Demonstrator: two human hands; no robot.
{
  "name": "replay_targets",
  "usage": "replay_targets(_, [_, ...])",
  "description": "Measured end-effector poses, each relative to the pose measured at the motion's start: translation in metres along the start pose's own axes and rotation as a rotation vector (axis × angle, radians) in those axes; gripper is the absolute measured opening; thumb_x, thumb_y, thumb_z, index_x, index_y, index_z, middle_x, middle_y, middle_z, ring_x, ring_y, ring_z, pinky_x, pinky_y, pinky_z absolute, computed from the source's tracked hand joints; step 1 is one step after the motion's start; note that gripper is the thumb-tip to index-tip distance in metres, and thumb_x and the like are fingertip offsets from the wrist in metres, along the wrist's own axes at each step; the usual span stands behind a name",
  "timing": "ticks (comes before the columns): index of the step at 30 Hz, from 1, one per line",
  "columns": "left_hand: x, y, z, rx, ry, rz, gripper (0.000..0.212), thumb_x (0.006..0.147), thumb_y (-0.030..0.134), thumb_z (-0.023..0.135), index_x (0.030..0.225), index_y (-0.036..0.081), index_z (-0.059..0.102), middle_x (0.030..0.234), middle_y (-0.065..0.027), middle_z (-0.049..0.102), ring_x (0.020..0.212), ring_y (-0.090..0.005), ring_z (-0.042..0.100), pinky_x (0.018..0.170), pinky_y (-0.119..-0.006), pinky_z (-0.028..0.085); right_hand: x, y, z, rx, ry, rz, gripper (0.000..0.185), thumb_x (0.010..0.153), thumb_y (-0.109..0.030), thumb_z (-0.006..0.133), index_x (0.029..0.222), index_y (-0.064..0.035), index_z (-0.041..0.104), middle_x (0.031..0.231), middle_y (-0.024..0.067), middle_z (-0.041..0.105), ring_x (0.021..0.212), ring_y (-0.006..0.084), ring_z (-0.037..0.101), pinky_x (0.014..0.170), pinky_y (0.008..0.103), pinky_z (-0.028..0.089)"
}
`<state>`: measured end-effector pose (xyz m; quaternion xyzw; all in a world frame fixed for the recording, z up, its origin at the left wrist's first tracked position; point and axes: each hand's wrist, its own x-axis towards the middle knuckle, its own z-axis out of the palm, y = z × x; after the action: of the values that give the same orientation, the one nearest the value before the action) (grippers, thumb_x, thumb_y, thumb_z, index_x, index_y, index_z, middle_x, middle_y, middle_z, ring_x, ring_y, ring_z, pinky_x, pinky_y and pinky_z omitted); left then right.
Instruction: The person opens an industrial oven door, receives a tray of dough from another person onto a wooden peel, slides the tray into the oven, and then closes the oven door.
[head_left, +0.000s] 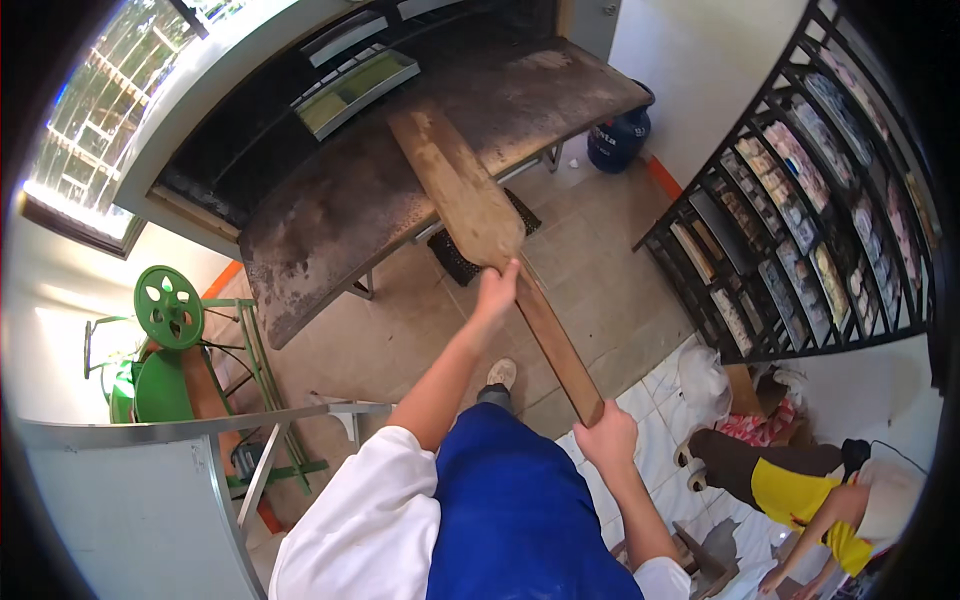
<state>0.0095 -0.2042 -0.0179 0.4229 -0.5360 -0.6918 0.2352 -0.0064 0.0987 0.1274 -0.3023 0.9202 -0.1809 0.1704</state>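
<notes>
A long wooden baker's peel (469, 184) reaches from me out over a dark, scorched metal oven shelf (330, 202). My left hand (498, 294) is closed on the handle just below the blade. Farther back, near the handle's end, my right hand (609, 435) grips it too. Nothing lies on the visible part of the blade, and its far end is over the shelf before the dark opening. A metal tray with green and yellow-green sections (356, 90) stands tilted behind the shelf, left of the blade.
A black rack of filled trays (795, 195) stands right, near a blue gas cylinder (619, 139). A green machine with a wheel (169, 307) and a metal-edged table (127, 480) are left. Another person (795, 487) in yellow bends at lower right.
</notes>
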Motion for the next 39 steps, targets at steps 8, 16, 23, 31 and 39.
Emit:
replay_targets(8, [0.033, 0.125, -0.063, -0.296, 0.008, -0.233, 0.032, 0.095, 0.024, 0.036, 0.100, -0.007, 0.043, 0.082, -0.0185, 0.060, 0.074, -0.0290, 0.063, 0.066, -0.042, 0.054, 0.072, -0.104, -0.006, -0.092, -0.116, -0.129, 0.036, 0.063, -0.024, 0.068, 0.079, 0.0035, 0.052, 0.071, 0.0245, 0.060, 0.068, 0.0399, 0.060, 0.065, 0.0462, 0.049])
replay_targets(16, [0.051, 0.145, -0.089, -0.326, -0.002, -0.239, 0.032, 0.095, 0.022, 0.037, 0.098, -0.009, 0.044, 0.089, -0.0220, 0.058, 0.080, -0.0307, 0.062, 0.067, -0.041, 0.054, 0.090, -0.131, -0.001, -0.059, -0.144, -0.145, 0.037, 0.064, -0.026, 0.067, 0.080, 0.0028, 0.050, 0.070, 0.0237, 0.059, 0.067, 0.0394, 0.060, 0.063, 0.0462, 0.049])
replay_targets(23, [-0.008, 0.116, -0.027, -0.236, -0.262, -0.286, 0.027, 0.093, 0.018, 0.041, 0.099, -0.007, 0.045, 0.095, -0.0189, 0.059, 0.088, -0.0290, 0.061, 0.074, -0.041, 0.052, 0.052, -0.025, 0.005, 0.007, -0.121, -0.059, 0.038, 0.061, -0.026, 0.066, 0.082, 0.0007, 0.049, 0.070, 0.0216, 0.059, 0.066, 0.0389, 0.058, 0.061, 0.0460, 0.048])
replay_targets(31, [-0.094, 0.031, 0.097, -0.036, -0.449, -0.398, 0.021, 0.084, 0.014, 0.060, 0.079, -0.005, 0.052, 0.072, -0.0051, 0.053, 0.066, -0.0176, 0.060, 0.063, -0.033, 0.057, -0.045, 0.108, 0.032, 0.046, -0.095, 0.283, 0.035, 0.060, -0.021, 0.066, 0.084, -0.0027, 0.049, 0.076, 0.0186, 0.059, 0.072, 0.0366, 0.058, 0.064, 0.0434, 0.047])
replay_targets(39, [-0.136, -0.013, 0.220, 0.067, -0.725, -0.349, 0.024, 0.085, 0.018, 0.059, 0.091, -0.005, 0.056, 0.074, -0.0087, 0.060, 0.069, -0.0156, 0.061, 0.056, -0.028, 0.052, -0.064, 0.178, 0.032, 0.319, 0.100, 0.413, 0.036, 0.058, -0.013, 0.068, 0.087, -0.0026, 0.051, 0.075, 0.0203, 0.060, 0.071, 0.0367, 0.060, 0.064, 0.0431, 0.047])
